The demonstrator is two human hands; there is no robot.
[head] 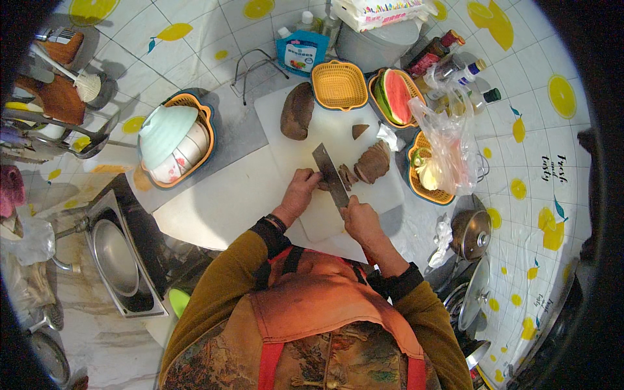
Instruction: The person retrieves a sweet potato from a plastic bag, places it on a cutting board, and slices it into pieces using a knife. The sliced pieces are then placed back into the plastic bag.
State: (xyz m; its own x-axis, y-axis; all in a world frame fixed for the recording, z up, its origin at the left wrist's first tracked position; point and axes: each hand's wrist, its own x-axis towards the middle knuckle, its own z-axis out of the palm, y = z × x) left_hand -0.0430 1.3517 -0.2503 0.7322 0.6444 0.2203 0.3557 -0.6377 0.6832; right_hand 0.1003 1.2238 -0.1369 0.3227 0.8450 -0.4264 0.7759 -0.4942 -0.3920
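Note:
My right hand (361, 222) grips the handle of a cleaver (329, 171). The blade slants up and left across a white cutting board (273, 134). Against its left face, the fingertips of my left hand (300, 191) hold a small brown piece of what looks like cooked meat (323, 185), mostly hidden. A few cut slices (346, 177) lie just right of the blade. Beside them leans a row of brown slices (373, 162). A larger uncut brown chunk (298, 111) rests at the board's upper left, and a small wedge (360, 131) lies farther right.
An orange basket (340, 85) borders the board's far edge. To its right, another basket holds cut watermelon (397, 96). Crumpled white tissue (390, 137) touches the board's right side. Bowls (170, 141) fill a basket at left, near a sink (115, 257). A lidded pot (472, 235) stands right.

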